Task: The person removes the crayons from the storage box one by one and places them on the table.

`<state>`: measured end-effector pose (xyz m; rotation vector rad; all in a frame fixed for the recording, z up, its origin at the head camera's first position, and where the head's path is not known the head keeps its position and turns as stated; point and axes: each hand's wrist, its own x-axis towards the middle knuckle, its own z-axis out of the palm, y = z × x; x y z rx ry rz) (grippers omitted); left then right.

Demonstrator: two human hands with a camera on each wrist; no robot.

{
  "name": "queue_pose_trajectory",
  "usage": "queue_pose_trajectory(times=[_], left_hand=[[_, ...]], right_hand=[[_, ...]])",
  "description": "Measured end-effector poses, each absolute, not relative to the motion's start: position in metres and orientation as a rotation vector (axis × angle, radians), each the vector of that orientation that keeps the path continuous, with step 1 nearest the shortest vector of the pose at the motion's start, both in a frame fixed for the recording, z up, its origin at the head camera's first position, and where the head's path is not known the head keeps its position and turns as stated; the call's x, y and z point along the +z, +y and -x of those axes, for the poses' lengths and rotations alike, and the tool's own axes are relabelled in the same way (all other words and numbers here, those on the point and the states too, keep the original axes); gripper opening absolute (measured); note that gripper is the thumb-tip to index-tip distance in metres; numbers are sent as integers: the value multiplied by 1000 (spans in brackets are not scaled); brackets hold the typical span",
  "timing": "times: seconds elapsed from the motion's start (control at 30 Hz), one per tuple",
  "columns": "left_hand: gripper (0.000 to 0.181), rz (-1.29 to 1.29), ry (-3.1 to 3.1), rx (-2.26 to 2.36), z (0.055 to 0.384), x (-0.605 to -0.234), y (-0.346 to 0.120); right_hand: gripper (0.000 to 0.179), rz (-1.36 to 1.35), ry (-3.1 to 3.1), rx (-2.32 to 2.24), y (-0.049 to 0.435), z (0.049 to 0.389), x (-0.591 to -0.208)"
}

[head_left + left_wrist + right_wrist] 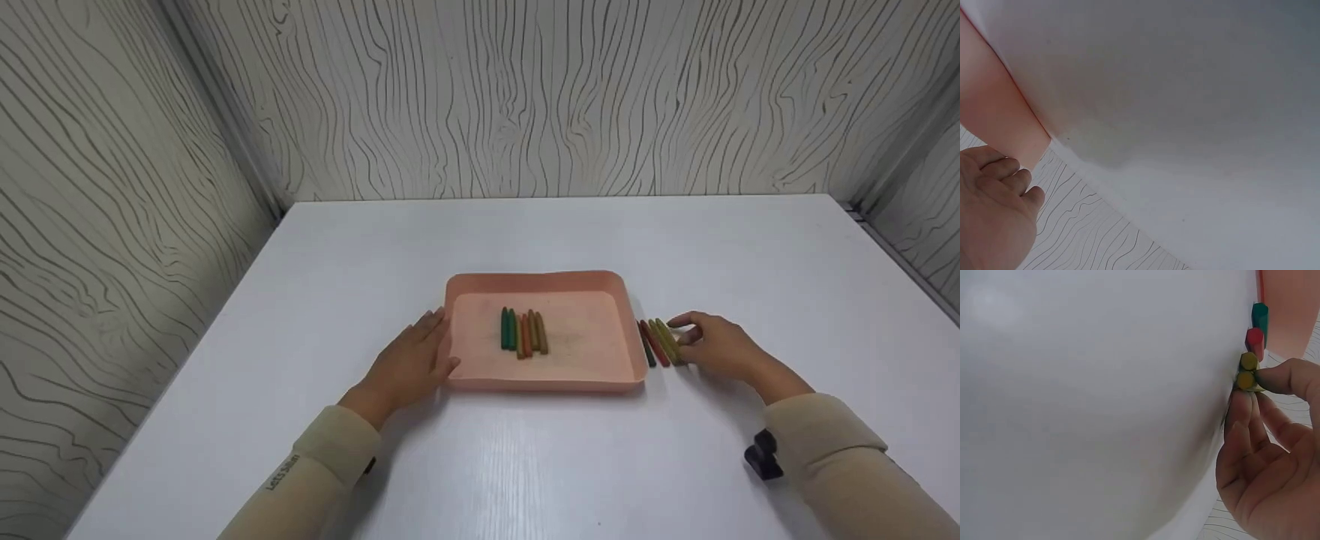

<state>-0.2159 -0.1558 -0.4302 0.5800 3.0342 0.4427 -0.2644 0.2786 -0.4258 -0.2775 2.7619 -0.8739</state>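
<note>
A shallow pink tray (589,341) lies on the white table, its left side touched by my left hand (409,364), whose fingers are extended. Inside it, two green crayons (508,330) lie side by side with several orange and brownish crayons (526,336). Just right of the tray is a short row: a dark green crayon (1260,312), a red crayon (1254,336) and two olive-yellow crayons (1248,361). My right hand (716,349) pinches the outer olive-yellow crayon (1246,379) between thumb and fingers. In the left wrist view, the left palm (996,219) shows near the tray wall (1010,121).
White panels with a dark wood-grain pattern (480,97) rise behind the table and at both sides. The white tabletop (487,465) extends in front of the tray. A black device (763,455) sits at the right wrist.
</note>
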Motion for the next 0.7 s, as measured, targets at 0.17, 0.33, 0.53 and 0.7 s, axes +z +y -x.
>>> queue_pose_trajectory(times=[0.17,0.33,0.53,0.7], left_hand=[[66,-579,3034,454,216,-430,-156],[65,-577,3029,466,216,-430,-155],[65,-587,3025,491,217,-431,-155],[66,-576,3020,491,216,-430,-155]], right_hand=[[49,265,2768,-855,278,264,-424],[51,283,2786,-832,279,263,-420],[52,341,2879,-753,281,261,-416],[60,337,2987,-632,283,260,-412]])
